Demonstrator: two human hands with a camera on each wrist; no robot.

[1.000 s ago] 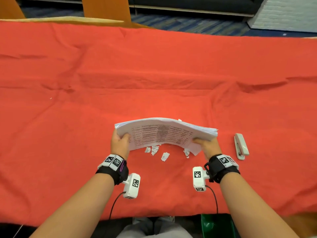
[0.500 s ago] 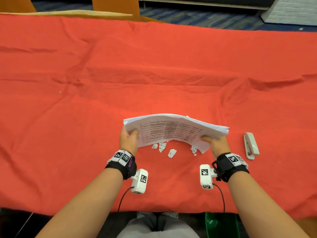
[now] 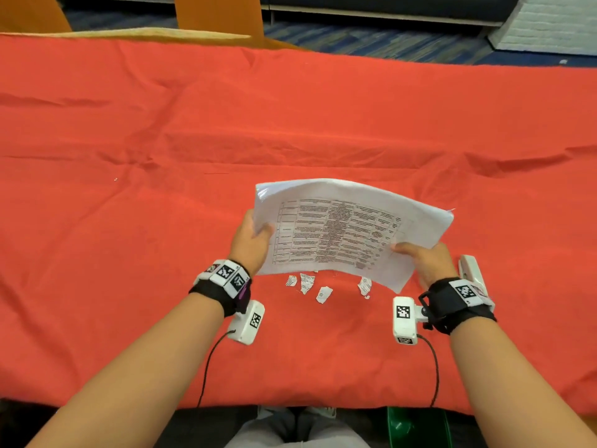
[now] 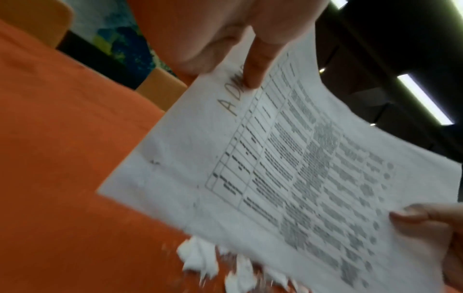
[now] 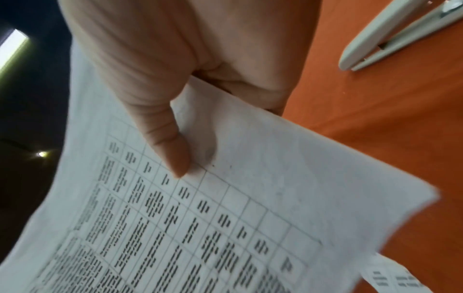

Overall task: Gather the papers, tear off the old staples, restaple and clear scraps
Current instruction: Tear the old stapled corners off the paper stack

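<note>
A stack of printed papers (image 3: 342,231) is held up off the red cloth, tilted with its printed table facing me. My left hand (image 3: 250,242) grips its left edge, thumb on the front sheet (image 4: 253,75). My right hand (image 3: 423,257) grips the right edge, thumb pressed on the top page (image 5: 172,150). Several small torn scraps (image 3: 307,282) lie on the cloth just under the stack's near edge; they show as blurred white bits (image 4: 200,255) in the left wrist view. A white stapler (image 3: 471,270) lies right of my right hand, also seen as the stapler (image 5: 395,35) in the right wrist view.
The red tablecloth (image 3: 161,140) covers the whole table, wrinkled in places. Orange chairs (image 3: 219,17) stand beyond the far edge. A green object (image 3: 416,428) sits below the near edge by my knees.
Both hands have raised and tipped the stack from a flat, sagging hold to a steeper tilt facing me. The scraps and stapler stayed where they were.
</note>
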